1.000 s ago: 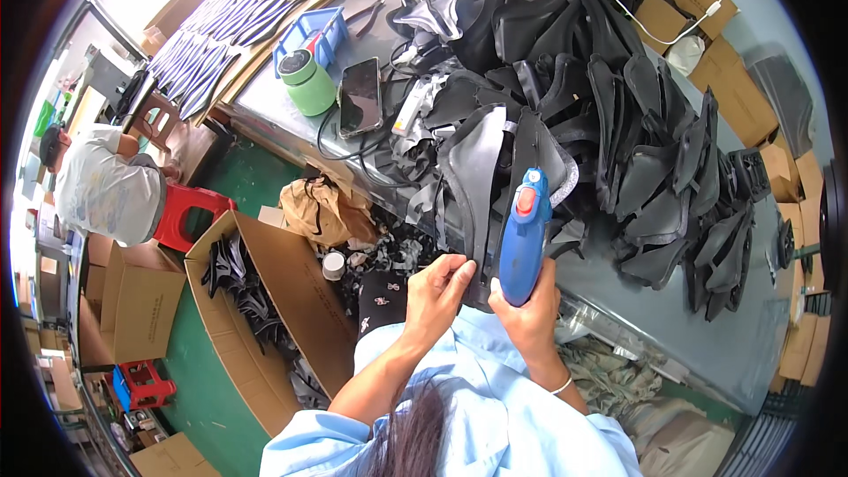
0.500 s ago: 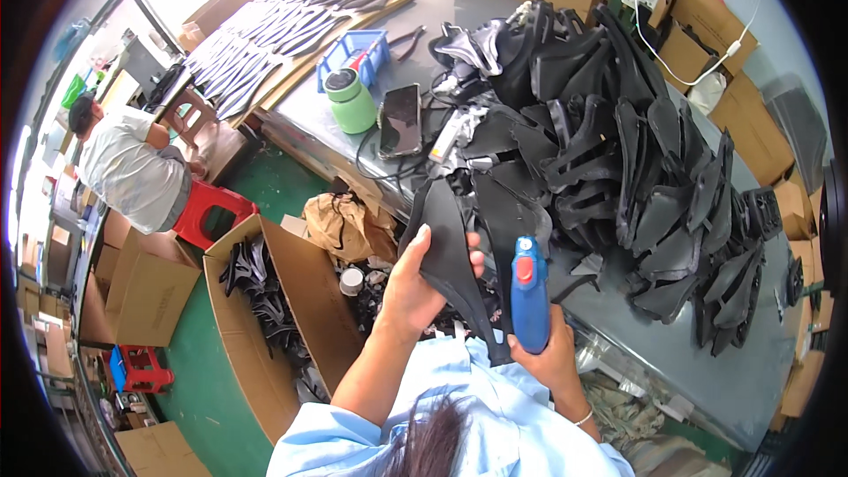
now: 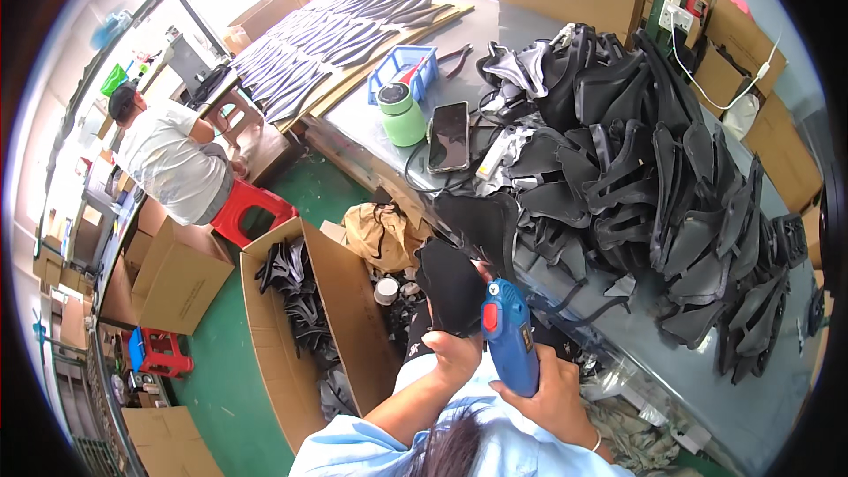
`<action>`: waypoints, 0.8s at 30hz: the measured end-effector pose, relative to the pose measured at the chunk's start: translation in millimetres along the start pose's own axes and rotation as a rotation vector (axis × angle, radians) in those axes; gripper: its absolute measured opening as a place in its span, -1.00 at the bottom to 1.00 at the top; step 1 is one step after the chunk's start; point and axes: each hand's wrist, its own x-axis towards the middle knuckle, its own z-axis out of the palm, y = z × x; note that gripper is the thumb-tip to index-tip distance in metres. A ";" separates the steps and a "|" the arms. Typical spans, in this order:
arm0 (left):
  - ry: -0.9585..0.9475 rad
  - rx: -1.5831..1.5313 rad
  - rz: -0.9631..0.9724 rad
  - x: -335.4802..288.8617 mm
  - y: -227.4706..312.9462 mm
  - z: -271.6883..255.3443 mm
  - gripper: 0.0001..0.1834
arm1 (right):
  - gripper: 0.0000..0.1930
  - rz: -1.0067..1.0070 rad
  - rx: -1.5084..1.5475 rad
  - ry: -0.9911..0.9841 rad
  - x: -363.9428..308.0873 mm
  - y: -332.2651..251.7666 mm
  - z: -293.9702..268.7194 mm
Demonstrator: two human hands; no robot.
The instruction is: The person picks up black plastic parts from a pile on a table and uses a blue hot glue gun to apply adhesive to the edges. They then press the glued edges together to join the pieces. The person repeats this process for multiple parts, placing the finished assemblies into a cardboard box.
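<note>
Left hand (image 3: 455, 357): fingers part-closed around a black molded piece (image 3: 449, 287), thumb on your near side, most of the other fingers hidden behind it, so exact closure can't be told. Right hand (image 3: 555, 396): wrapped around the body of a blue handheld tool (image 3: 514, 344) with a red button, nose pointing far. Tool head sits at the piece's right edge; can't tell if they touch. The held piece is in front of your body, off the table's near edge. A second black piece (image 3: 481, 223) is just beyond it, at the table edge. Right and far of that, a big heap of black pieces (image 3: 618, 163) covers much of the metal table (image 3: 685, 367). Left of the heap: phone (image 3: 449, 139), green jar (image 3: 402, 121), blue basket (image 3: 377, 93), pliers (image 3: 458, 59). Far left, rows of dark strips (image 3: 353, 31) on a board. Left of you on the floor: tall carton (image 3: 346, 322) with black parts inside, tan bag (image 3: 380, 234) beyond it. Farther left, a co-worker (image 3: 172, 163) sits on a red stool (image 3: 253, 210).
</note>
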 end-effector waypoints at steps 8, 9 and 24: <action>-0.044 0.053 -0.027 -8.8 8.9 2.6 0.21 | -0.43 -0.033 0.026 -0.071 0.0 -9.3 -4.2; -0.060 0.065 -0.030 -8.4 10.6 2.6 0.22 | -0.43 -0.034 0.023 -0.075 -0.3 -9.9 -4.4; 0.122 0.049 -0.014 -10.9 10.6 -0.6 0.28 | -0.43 0.001 0.077 -0.112 -9.2 -6.5 -4.1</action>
